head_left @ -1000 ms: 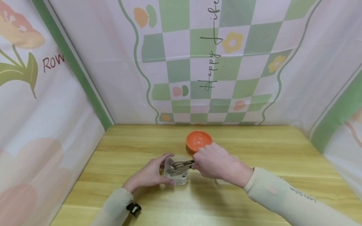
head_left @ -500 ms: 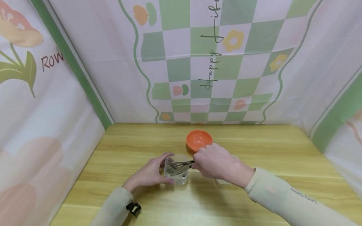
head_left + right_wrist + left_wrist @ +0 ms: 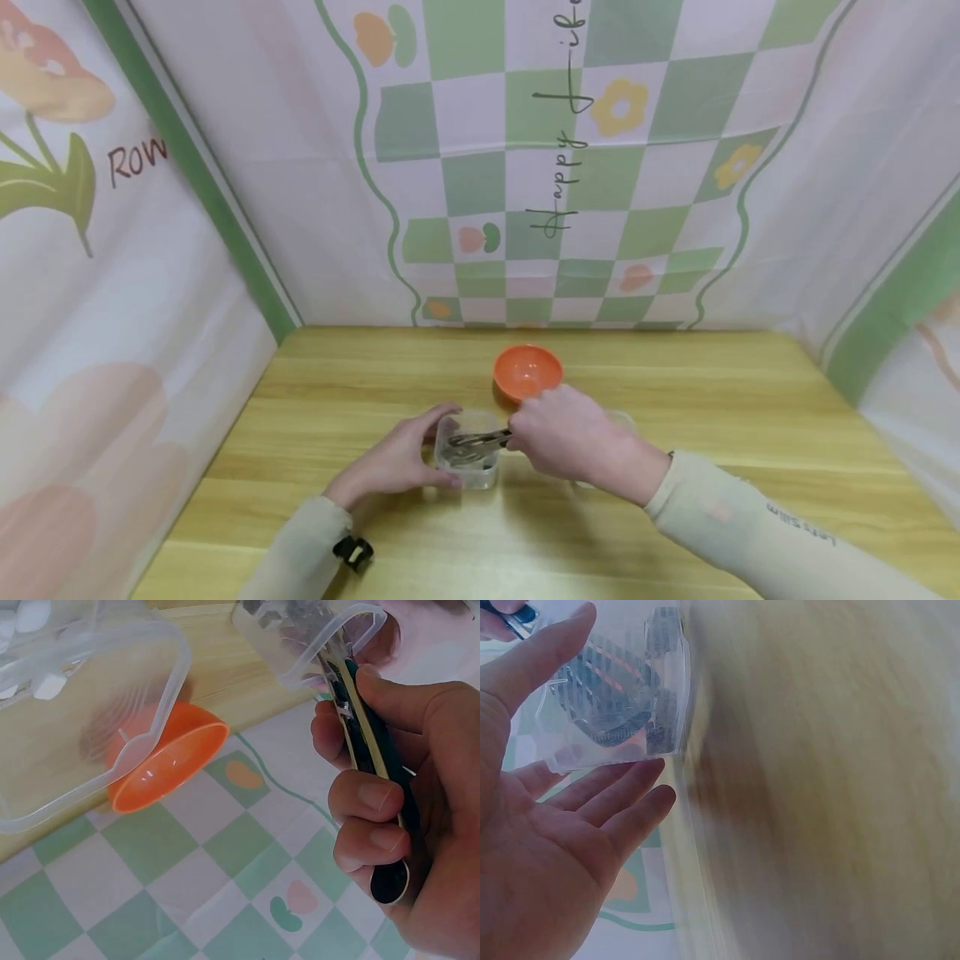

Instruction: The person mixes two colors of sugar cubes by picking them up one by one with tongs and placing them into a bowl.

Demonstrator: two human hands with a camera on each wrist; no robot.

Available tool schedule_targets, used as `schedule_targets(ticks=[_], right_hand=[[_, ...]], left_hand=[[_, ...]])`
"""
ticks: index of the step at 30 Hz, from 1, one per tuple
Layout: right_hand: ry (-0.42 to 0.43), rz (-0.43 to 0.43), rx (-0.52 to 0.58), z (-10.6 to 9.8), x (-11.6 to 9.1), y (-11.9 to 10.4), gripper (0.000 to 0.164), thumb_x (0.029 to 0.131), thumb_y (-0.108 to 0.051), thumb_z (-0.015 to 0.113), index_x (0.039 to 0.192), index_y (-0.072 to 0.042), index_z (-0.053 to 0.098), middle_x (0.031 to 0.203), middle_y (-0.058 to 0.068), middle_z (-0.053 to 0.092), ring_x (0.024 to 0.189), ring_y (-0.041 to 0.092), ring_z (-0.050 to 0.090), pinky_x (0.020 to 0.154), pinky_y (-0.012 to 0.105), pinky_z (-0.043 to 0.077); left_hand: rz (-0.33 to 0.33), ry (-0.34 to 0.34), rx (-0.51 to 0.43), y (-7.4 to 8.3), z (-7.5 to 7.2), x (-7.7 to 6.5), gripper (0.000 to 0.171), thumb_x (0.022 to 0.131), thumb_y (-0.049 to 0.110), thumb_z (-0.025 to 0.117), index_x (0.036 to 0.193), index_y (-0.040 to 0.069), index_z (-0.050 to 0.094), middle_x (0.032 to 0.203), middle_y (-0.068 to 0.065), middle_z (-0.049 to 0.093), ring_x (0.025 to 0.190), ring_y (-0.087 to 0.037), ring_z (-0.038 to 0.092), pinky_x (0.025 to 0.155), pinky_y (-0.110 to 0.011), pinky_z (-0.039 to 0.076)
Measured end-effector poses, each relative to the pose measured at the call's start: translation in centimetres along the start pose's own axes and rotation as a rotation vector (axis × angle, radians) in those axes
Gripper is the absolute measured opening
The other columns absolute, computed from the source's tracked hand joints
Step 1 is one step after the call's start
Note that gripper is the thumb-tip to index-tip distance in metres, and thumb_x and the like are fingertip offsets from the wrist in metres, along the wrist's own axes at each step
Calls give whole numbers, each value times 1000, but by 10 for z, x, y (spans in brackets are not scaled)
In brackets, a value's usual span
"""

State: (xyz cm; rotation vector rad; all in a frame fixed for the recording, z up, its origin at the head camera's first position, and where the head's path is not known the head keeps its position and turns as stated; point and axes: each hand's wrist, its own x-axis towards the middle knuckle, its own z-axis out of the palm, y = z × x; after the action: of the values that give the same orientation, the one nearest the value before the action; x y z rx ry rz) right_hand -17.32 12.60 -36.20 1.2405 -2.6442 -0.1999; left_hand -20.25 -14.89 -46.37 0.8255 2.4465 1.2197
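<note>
Shifted slightly nearer since moments ago, metal tongs (image 3: 480,442) clamped in the right hand (image 3: 566,433) reach inside a square clear-plastic box (image 3: 478,478) gripped by the left hand (image 3: 401,458). Work appears unfinished: dark pieces (image 3: 661,727) remain inside; beyond, a round orange plastic bowl (image 3: 528,372) shows none.

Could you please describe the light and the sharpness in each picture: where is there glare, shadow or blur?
Head view: pale sheen on the near part of the table, soft shadows there, small glints in the bowl; left wrist view: hazy and bluish, wood grain soft, a brownish shadow beside the box; right wrist view: rather dim, glints in the bowl, a bright edge along the tongs.
</note>
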Motion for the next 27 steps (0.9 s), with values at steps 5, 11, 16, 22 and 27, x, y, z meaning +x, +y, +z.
schedule_targets(ticks=[5, 11, 16, 22, 27], right_hand=[[-15, 10, -14, -1, 1, -1, 38, 91, -34, 82, 63, -19, 60, 54, -7, 37, 48, 11, 34, 42, 31, 38], [-11, -5, -19, -1, 1, -2, 36, 91, -34, 82, 64, -20, 63, 53, -7, 38, 47, 10, 34, 43, 30, 38], [-9, 1, -24, -1, 0, -3, 38, 91, -35, 82, 63, -20, 61, 53, -7, 39, 47, 10, 34, 42, 30, 38], [-20, 18, -11, -3, -1, -2, 37, 92, -36, 82, 65, -19, 64, 53, -7, 39, 46, 10, 35, 42, 30, 40], [-25, 21, -10, -4, 0, -3, 38, 91, -35, 82, 63, -20, 62, 52, -7, 37, 47, 10, 33, 41, 29, 38]], left_hand=[[5, 4, -1, 0, 0, 1, 107, 77, 30, 96, 162, 10, 36, 148, -13, 58, 132, -28, 59, 113, -50, 44], [1, -1, -2, -1, 0, 0, 108, 76, 33, 96, 163, 11, 35, 148, -11, 58, 131, -27, 59, 112, -49, 45], [-2, -2, -6, -1, -1, -1, 109, 76, 34, 96, 163, 11, 35, 148, -9, 59, 131, -26, 59, 113, -48, 45], [-1, -7, -3, -2, -1, -1, 109, 76, 35, 96, 163, 11, 34, 148, -9, 58, 132, -26, 58, 113, -48, 45], [2, -7, -2, -3, -1, -1, 108, 77, 36, 96, 163, 12, 35, 149, -8, 57, 132, -26, 58, 113, -49, 45]])
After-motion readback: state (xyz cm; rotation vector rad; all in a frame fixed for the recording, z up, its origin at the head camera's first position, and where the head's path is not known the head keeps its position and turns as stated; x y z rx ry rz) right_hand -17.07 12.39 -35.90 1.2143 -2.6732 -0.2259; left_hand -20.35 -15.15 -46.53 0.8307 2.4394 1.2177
